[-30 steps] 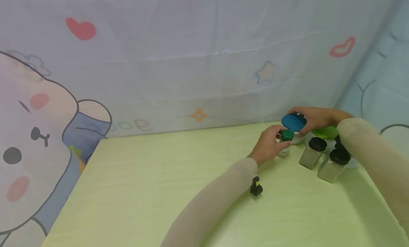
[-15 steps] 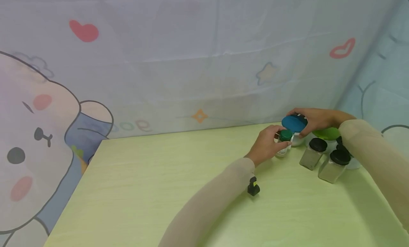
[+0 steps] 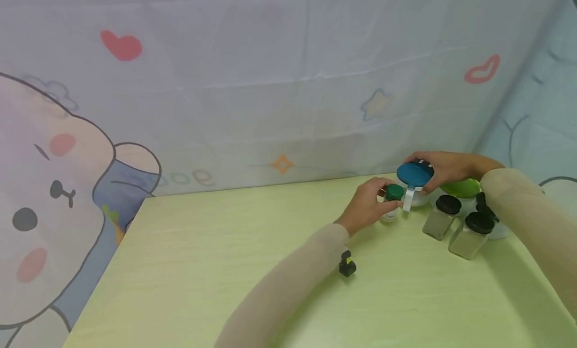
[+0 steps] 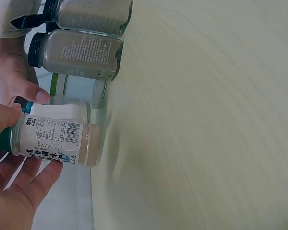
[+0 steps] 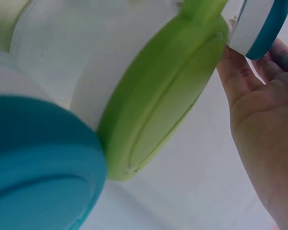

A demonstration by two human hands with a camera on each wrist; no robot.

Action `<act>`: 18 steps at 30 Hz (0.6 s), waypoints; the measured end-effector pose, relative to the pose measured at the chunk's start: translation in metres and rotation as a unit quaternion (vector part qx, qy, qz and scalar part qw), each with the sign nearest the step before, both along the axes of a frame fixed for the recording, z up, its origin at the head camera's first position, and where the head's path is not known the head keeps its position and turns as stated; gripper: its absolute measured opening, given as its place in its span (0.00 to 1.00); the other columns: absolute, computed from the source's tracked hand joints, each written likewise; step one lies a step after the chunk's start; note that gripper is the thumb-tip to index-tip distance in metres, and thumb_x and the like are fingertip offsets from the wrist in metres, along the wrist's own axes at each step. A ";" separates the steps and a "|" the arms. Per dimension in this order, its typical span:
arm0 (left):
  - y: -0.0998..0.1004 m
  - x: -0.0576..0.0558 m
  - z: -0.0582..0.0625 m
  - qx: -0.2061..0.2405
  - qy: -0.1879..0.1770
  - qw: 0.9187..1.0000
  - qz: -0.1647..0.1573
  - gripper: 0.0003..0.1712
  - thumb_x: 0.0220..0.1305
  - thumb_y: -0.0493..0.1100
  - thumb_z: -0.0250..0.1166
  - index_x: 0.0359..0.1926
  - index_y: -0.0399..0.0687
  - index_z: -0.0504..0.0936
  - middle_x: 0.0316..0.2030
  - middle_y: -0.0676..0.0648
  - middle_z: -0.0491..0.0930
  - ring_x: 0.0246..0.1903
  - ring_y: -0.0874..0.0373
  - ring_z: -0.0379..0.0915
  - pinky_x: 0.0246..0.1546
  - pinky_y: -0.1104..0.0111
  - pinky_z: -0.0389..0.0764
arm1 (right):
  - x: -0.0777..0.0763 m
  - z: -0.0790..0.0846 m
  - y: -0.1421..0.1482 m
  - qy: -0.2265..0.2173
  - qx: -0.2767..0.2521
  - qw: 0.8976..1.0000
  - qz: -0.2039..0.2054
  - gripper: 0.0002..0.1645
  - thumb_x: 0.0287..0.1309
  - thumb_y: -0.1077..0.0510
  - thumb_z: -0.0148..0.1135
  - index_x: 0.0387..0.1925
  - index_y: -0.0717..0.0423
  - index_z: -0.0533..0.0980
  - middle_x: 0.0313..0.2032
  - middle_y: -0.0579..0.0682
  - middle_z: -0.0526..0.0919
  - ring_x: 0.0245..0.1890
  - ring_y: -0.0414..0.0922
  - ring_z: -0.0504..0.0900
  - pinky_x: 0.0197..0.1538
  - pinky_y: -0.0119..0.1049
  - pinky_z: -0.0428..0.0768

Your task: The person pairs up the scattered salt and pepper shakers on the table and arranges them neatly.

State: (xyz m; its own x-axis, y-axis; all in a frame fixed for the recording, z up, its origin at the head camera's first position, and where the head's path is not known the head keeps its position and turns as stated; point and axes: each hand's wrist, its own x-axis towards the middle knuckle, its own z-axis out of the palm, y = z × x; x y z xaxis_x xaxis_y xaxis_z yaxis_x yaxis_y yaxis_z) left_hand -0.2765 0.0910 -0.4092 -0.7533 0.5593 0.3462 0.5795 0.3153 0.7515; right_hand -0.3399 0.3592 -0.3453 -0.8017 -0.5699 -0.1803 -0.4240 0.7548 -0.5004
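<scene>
In the head view my left hand [image 3: 366,204] grips a small seasoning jar [image 3: 389,214] with a green lid, thumb on one side and fingers on the other. Its printed label and pale powder show in the left wrist view, where the jar [image 4: 55,141] is upright, its base close to the tabletop. Just right of it, my right hand [image 3: 448,166] holds a clear canister with a blue lid [image 3: 414,174] from the far side and the near side. A white clasp [image 3: 408,200] hangs at the front of that canister.
Two square glass jars [image 3: 439,224] with black lids stand nearer, to the right. Behind them is a canister with a green lid [image 3: 460,189]. The right wrist view adds another blue lid [image 5: 43,163]. A printed cloth [image 3: 252,87] hangs behind the table [image 3: 180,268].
My left hand has moved a little left with the green-lidded jar, away from the blue-lidded canister, whose white clasp now shows. My right hand has stayed in place.
</scene>
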 end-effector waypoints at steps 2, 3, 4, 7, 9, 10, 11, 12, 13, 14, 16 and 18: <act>-0.003 0.000 0.001 0.000 0.005 1.000 0.003 0.20 0.67 0.44 0.70 0.56 0.44 0.80 0.49 0.51 0.79 0.43 0.65 0.76 0.47 0.79 0.79 | 0.000 0.002 -0.001 0.004 0.004 1.000 0.001 0.50 0.48 0.54 0.80 0.70 0.59 0.64 0.63 0.63 0.71 0.56 0.56 0.75 0.51 0.47 0.79; -0.005 0.001 0.001 0.001 0.007 1.000 0.004 0.19 0.67 0.44 0.70 0.56 0.44 0.80 0.48 0.51 0.79 0.43 0.65 0.76 0.47 0.77 0.80 | 0.000 0.003 -0.002 0.007 0.005 1.000 0.000 0.50 0.48 0.54 0.80 0.70 0.58 0.64 0.62 0.63 0.71 0.56 0.56 0.75 0.51 0.48 0.79; -0.006 0.000 0.001 0.001 0.009 1.000 0.006 0.19 0.67 0.44 0.71 0.56 0.44 0.80 0.48 0.51 0.79 0.43 0.66 0.76 0.48 0.76 0.81 | 0.000 0.004 -0.003 0.010 0.006 1.000 0.000 0.50 0.48 0.53 0.80 0.69 0.58 0.64 0.62 0.62 0.71 0.56 0.56 0.75 0.52 0.48 0.79; -0.012 0.001 0.002 0.002 0.008 1.000 0.011 0.19 0.67 0.44 0.71 0.56 0.44 0.80 0.49 0.51 0.79 0.43 0.66 0.76 0.49 0.72 0.83 | 0.000 0.007 -0.006 0.014 0.007 1.000 0.001 0.50 0.47 0.54 0.80 0.69 0.59 0.65 0.62 0.61 0.72 0.56 0.56 0.74 0.53 0.50 0.79; -0.016 0.000 0.003 0.002 0.008 1.000 0.014 0.20 0.67 0.44 0.71 0.56 0.44 0.80 0.49 0.50 0.80 0.43 0.66 0.76 0.49 0.71 0.83 | 0.001 0.009 -0.008 0.015 0.008 1.000 0.003 0.50 0.47 0.54 0.80 0.69 0.59 0.65 0.62 0.61 0.73 0.57 0.56 0.74 0.54 0.51 0.79; -0.018 0.000 0.003 0.002 0.007 1.000 0.016 0.20 0.67 0.44 0.71 0.56 0.44 0.80 0.49 0.51 0.80 0.43 0.65 0.76 0.48 0.72 0.83 | 0.001 0.011 -0.009 0.016 0.008 1.000 0.005 0.50 0.47 0.53 0.80 0.69 0.59 0.65 0.62 0.60 0.73 0.57 0.56 0.74 0.54 0.51 0.79; -0.021 0.000 0.004 0.001 0.008 1.000 0.019 0.20 0.67 0.45 0.71 0.56 0.44 0.80 0.49 0.51 0.80 0.43 0.65 0.76 0.47 0.73 0.82 | 0.001 0.012 -0.011 0.017 0.010 1.000 0.006 0.50 0.47 0.53 0.80 0.69 0.59 0.65 0.62 0.60 0.73 0.57 0.56 0.74 0.54 0.51 0.79; -0.023 0.000 0.005 0.001 0.008 1.000 0.020 0.20 0.67 0.45 0.71 0.56 0.44 0.80 0.48 0.51 0.80 0.43 0.65 0.76 0.46 0.75 0.82 | 0.001 0.014 -0.012 0.020 0.012 1.000 0.008 0.50 0.47 0.53 0.80 0.68 0.59 0.65 0.61 0.60 0.73 0.57 0.56 0.74 0.54 0.52 0.79; -0.026 -0.001 0.006 0.001 0.009 1.000 0.022 0.20 0.67 0.45 0.71 0.56 0.45 0.80 0.48 0.51 0.80 0.43 0.64 0.76 0.46 0.76 0.81 | 0.001 0.016 -0.013 0.022 0.013 1.000 0.009 0.50 0.47 0.53 0.80 0.68 0.59 0.65 0.61 0.60 0.73 0.57 0.56 0.74 0.54 0.52 0.79; -0.028 -0.001 0.007 0.001 0.011 1.000 0.023 0.20 0.67 0.44 0.71 0.56 0.45 0.80 0.47 0.51 0.80 0.43 0.64 0.76 0.45 0.77 0.80 | 0.001 0.018 -0.014 0.023 0.014 1.000 0.009 0.50 0.47 0.52 0.80 0.68 0.59 0.65 0.61 0.60 0.73 0.57 0.56 0.74 0.54 0.52 0.79; -0.031 -0.001 0.007 0.002 0.014 1.000 0.025 0.19 0.67 0.44 0.71 0.56 0.45 0.80 0.47 0.51 0.80 0.42 0.65 0.76 0.44 0.80 0.78 | 0.002 0.021 -0.015 0.025 0.015 1.000 0.011 0.50 0.47 0.52 0.80 0.68 0.59 0.65 0.61 0.60 0.73 0.57 0.56 0.74 0.54 0.52 0.79; -0.034 0.000 0.007 0.003 0.015 1.000 0.024 0.19 0.67 0.44 0.71 0.56 0.44 0.80 0.47 0.50 0.80 0.43 0.66 0.76 0.45 0.79 0.79 | 0.003 0.024 -0.015 0.024 0.016 1.000 0.009 0.50 0.47 0.52 0.80 0.69 0.58 0.65 0.61 0.60 0.73 0.57 0.55 0.74 0.54 0.51 0.79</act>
